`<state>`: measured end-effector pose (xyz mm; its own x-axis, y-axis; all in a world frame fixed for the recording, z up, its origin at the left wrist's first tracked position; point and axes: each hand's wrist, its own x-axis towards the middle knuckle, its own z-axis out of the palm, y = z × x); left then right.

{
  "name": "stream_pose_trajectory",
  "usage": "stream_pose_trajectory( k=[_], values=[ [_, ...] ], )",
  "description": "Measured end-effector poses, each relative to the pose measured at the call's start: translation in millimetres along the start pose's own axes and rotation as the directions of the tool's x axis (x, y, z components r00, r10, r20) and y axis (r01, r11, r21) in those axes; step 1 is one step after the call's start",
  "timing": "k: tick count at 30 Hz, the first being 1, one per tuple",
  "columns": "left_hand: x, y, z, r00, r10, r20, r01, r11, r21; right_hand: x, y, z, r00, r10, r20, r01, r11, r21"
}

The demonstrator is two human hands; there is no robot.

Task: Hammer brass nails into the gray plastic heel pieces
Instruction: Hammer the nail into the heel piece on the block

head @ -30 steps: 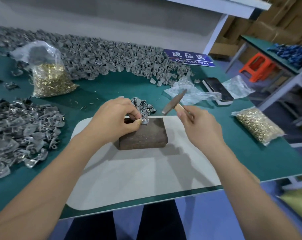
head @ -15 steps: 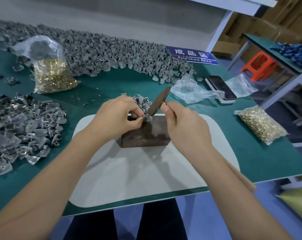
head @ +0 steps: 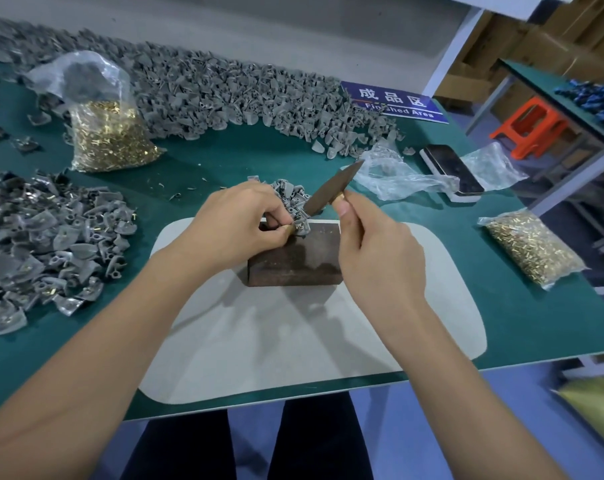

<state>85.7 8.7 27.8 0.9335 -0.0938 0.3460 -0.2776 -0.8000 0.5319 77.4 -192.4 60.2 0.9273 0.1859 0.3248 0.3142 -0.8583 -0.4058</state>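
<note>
Green table (head: 203, 161) fills the view, with a pale gray mat (head: 293, 341) at its near edge. Long heap of gray heel pieces (head: 224, 91) along the far side, and a second pile of heel pieces (head: 44, 244) at left, some showing brass. Blue sign (head: 394, 102) reading "Finished Area" at far right of the heap. Bag of brass nails (head: 106, 136) far left, second nail bag (head: 532, 247) at right near the table edge. Crumpled clear plastic (head: 397, 174) and a phone (head: 453, 173) beyond the right hand. Dark block (head: 293, 258) sits on the mat's far part; small cluster of heel pieces (head: 290, 194) just behind it. Left hand (head: 234, 230) is pinched closed on one gray heel piece (head: 302, 226), held on the block's far-left top corner; a brass nail (head: 288, 230) shows at the fingertips, touching that piece. Right hand (head: 380, 258) is wrapped closed around the hammer (head: 328, 194) handle, thumb up along it. Hammer head is tilted, lower end right at the held piece, upper end pointing up-right; cannot tell if it's in contact. Hands are close together over the block, not touching.
</note>
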Motion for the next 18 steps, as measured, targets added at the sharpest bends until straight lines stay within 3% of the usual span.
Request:
stream_pose_trajectory(
  k=[4,7,11,14,18],
  values=[
    [-0.1,0.1,-0.7,1.000,-0.001,0.011,0.001,1.000,0.004,-0.2,-2.5,0.0,0.997,-0.008,0.071,0.011,0.999,-0.037],
    [0.0,-0.6,-1.1,1.000,0.006,0.021,-0.006,1.000,0.003,-1.0,-3.2,0.3,1.000,-0.006,-0.011,0.006,1.000,-0.008],
    [-0.4,-0.7,-2.1,0.999,0.030,0.022,-0.031,0.999,0.023,-1.2,-4.5,2.5,0.999,-0.010,0.051,0.013,0.998,-0.069],
    [0.5,-1.6,-2.7,0.999,0.034,0.025,-0.035,0.999,0.023,-1.5,-3.7,1.5,0.999,-0.006,-0.041,0.005,1.000,-0.027],
    [0.1,-0.9,-3.5,0.999,0.029,0.032,-0.030,0.999,0.033,0.8,-2.3,1.0,0.999,-0.027,0.026,0.029,0.997,-0.073]
  ],
)
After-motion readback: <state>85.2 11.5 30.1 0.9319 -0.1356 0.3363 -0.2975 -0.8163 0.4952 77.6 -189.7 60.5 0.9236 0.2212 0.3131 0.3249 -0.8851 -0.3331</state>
